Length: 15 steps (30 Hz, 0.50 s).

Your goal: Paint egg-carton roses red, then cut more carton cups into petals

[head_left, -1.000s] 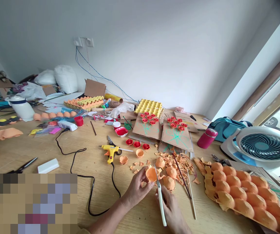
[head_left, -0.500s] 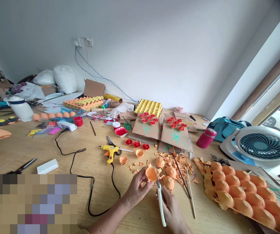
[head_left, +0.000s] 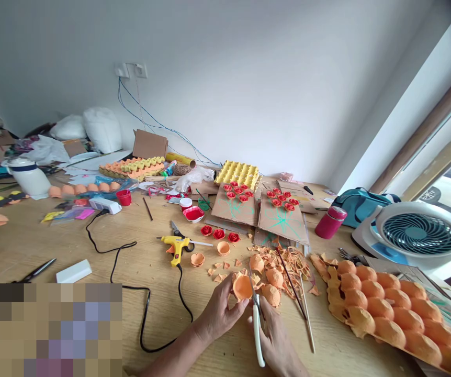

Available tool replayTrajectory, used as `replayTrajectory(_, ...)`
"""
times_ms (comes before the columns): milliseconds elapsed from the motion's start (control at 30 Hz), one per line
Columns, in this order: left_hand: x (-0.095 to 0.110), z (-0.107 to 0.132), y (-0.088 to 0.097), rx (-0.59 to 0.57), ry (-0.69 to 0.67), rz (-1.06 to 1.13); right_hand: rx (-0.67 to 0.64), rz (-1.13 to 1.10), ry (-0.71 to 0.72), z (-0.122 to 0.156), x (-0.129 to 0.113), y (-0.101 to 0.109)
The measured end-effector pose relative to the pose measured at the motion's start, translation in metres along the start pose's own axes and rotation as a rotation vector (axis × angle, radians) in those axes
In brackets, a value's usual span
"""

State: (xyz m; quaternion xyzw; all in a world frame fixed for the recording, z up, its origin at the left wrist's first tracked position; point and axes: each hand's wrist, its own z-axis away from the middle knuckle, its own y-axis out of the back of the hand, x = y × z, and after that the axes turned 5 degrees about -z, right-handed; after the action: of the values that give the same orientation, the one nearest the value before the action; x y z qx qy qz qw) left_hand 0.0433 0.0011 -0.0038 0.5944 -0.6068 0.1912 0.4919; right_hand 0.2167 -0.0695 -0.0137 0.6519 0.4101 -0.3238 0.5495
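Observation:
My left hand [head_left: 223,303] grips an orange egg carton cup [head_left: 243,287], its hollow side facing up toward me. In my right hand [head_left: 274,335] are white-handled scissors [head_left: 257,335], their blades upright against the cup's right rim. Just beyond my hands, several loose orange cups [head_left: 274,278] rest by a heap of torn carton scraps [head_left: 288,262]. Two trimmed cups, one [head_left: 223,248] behind the other [head_left: 197,259], stand to the left, in front of a row of red paper roses [head_left: 218,234].
A yellow glue gun [head_left: 176,247] lies left, its black cord trailing forward. An orange egg tray [head_left: 390,309] fills the right side, before a fan [head_left: 421,233]. Cardboard pieces [head_left: 284,222] bearing red flowers lie behind, near a red paint dish [head_left: 193,213]. Two thin sticks [head_left: 307,314] lie right of my hands.
My left hand has tilted the cup, so its opening faces me more. The scissors remain at its right rim, and the whole view has shifted slightly.

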Motion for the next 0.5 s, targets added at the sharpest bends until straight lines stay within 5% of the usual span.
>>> replayTrajectory(233,-0.0010,0.0019,0.0010,-0.003,-0.081,-0.075,0.009,0.020,0.019,-0.0013,-0.0038,-0.0004)
replayTrajectory(500,0.0019,-0.0021,-0.0037,-0.007,0.110,0.138,0.014,0.123,-0.003,-0.0012,-0.0050,-0.0014)
